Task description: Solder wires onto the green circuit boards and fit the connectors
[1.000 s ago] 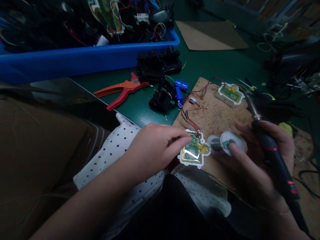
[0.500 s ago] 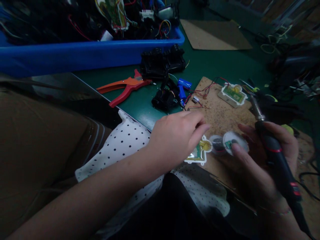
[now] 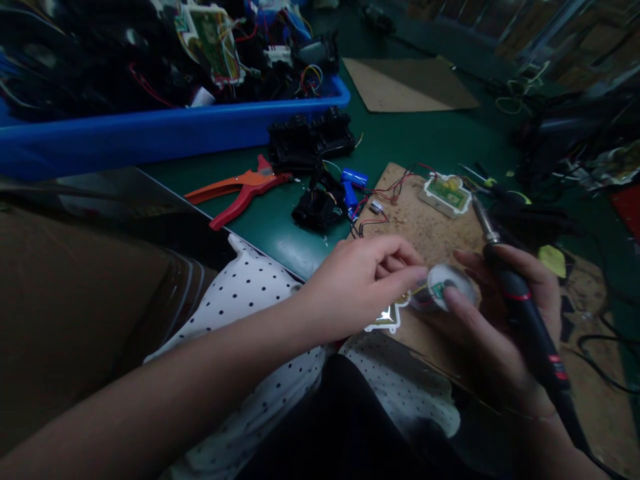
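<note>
My right hand [image 3: 505, 327] has a black soldering iron [image 3: 523, 303] lodged between thumb and forefinger, its metal tip pointing up and away. The same thumb presses on a small green circuit board [image 3: 439, 290] at the face of a clear solder spool [image 3: 460, 287]. Just left of the spool, my left hand [image 3: 367, 280] is closed in a pinch; whatever its fingertips hold is too small to make out. Beneath that hand, partly covered, lies a white-framed circuit board [image 3: 387, 319] at the edge of the brown work board [image 3: 425, 233].
Another white-framed circuit board [image 3: 449, 195] lies farther back, wired to blue cylinders [image 3: 353, 190]. Red-orange pliers [image 3: 240, 190] and black plastic housings [image 3: 310, 143] rest on the green table. A blue bin [image 3: 175, 133] full of parts stands behind, near a cardboard sheet [image 3: 410, 87].
The view has shifted, so the table things appear lower and farther left. My left fingertips have come closer to the spool. My right hand keeps hold of the soldering iron.
</note>
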### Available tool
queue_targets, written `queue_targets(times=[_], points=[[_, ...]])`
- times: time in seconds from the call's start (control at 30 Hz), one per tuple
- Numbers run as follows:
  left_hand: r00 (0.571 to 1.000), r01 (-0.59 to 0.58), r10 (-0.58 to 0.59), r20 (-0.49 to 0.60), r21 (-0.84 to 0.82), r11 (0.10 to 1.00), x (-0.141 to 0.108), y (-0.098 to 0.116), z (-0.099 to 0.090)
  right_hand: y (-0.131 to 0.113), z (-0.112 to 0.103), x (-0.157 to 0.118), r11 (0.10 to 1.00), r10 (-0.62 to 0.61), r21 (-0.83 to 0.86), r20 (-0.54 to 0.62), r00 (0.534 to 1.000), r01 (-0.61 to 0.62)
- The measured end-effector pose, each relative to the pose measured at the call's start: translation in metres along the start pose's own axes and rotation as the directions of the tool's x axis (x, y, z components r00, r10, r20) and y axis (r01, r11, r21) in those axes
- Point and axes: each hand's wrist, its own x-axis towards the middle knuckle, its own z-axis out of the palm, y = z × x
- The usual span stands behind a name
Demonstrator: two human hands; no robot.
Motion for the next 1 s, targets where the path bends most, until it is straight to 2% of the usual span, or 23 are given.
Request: queue_targets(times=[0.23, 0.47, 0.63, 0.8, 0.9, 1.0], points=[[0.992, 0.105, -0.106, -0.062, -0.022, 0.994, -0.009, 0.0, 0.01, -0.001, -0.001, 0.0, 0.999, 0.006, -0.043, 0.021, 1.0, -0.005], [0.988, 0.149, -0.142, -0.06, 0.138, 0.979, -0.008, 0.006, 0.018, -0.003, -0.003, 0.001, 0.998, 0.009, -0.061, 0.059, 0.998, -0.005], [0.997, 0.046, -0.028, -0.066, 0.294, 0.955, -0.002, 0.007, 0.021, -0.003, -0.004, 0.001, 0.997, -0.013, -0.072, 0.047, 0.999, 0.016], [0.989, -0.075, 0.116, -0.089, 0.369, 0.927, 0.0, 0.006, 0.021, -0.004, -0.004, 0.001, 0.997, -0.007, -0.072, 0.05, 0.999, 0.01], [0.979, -0.167, 0.201, -0.043, 0.404, 0.899, 0.0, 0.006, 0.022, -0.003, -0.005, 0.0, 0.997, -0.016, -0.071, 0.048, 0.999, 0.02], [0.971, -0.228, 0.235, 0.034, 0.409, 0.883, 0.001, 0.004, 0.023, -0.002, -0.005, 0.0, 0.999, -0.015, -0.051, 0.052, 0.999, 0.018]])
